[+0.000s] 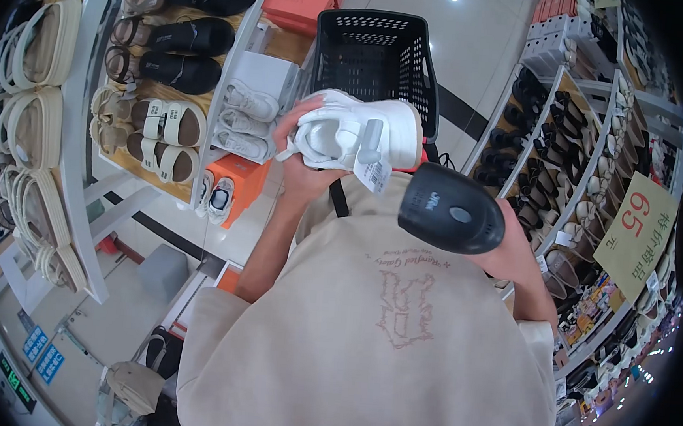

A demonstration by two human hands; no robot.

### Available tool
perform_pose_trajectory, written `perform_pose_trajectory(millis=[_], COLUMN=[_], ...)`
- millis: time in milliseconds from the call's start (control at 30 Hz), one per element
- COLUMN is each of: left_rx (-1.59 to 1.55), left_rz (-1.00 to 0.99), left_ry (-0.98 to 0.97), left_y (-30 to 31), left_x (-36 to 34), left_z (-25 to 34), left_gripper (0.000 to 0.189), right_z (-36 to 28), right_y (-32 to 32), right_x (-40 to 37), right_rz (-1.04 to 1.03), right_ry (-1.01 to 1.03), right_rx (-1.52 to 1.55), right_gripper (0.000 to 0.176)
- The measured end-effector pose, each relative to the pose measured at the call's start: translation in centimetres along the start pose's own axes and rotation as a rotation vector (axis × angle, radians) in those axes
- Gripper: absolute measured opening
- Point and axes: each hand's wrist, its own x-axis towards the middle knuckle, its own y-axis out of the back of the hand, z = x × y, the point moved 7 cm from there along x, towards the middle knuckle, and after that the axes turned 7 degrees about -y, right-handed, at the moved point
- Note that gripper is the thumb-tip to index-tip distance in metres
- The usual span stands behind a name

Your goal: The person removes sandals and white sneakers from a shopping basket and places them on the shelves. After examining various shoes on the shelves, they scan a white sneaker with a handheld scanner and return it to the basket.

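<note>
My left hand [303,177] grips a white sneaker [401,134] from below and behind, its fingers showing at the shoe's left end. A white paper tag [372,176] with small print hangs from the sneaker, and a grey security tag [369,140] sits on its side. In my right hand [507,252] is a black barcode scanner [448,211], with fingers closed round its handle, which is mostly hidden. The scanner's head is close to the sneaker and the paper tag, apart from both.
A black plastic basket [375,14] stands just beyond the sneaker. On the left are racks of sandals [183,36], white sneakers [245,119] and orange boxes [297,4]. Shoe racks [557,133] line the right side, with a yellow price sign [635,236].
</note>
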Motion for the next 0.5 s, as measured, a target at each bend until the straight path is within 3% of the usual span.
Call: perform_pose_trajectory(millis=[33,167,267,367,433,500], left_rx=[0.057,0.129,0.174,0.188,0.17,0.155], left_rz=[0.027,0.104,0.135,0.156,0.159,0.155], left_ry=[-0.096,-0.168,-0.215,-0.192,-0.214,-0.216], left_y=[0.2,0.5,0.8,1.3,1.5,1.4], left_x=[0.1,0.2,0.4,0.0,0.0,0.0], left_z=[0.7,1.2,1.6,0.9,0.7,0.9], left_gripper=[0.092,0.09,0.089,0.089,0.104,0.096], right_z=[0.2,2.4,2.6,1.3,1.0,0.8], right_y=[-0.4,-1.5,-1.4,-1.1,-1.0,-0.9], right_x=[0.5,1.4,1.0,0.8,0.8,0.7], right_rz=[-0.02,-0.071,-0.129,-0.054,-0.06,-0.066], right_ry=[-0.062,-0.234,-0.311,-0.234,-0.234,-0.237], right_rx=[-0.025,-0.003,-0.023,-0.011,-0.031,-0.049], right_gripper=[0.045,0.036,0.045,0.033,0.033,0.033])
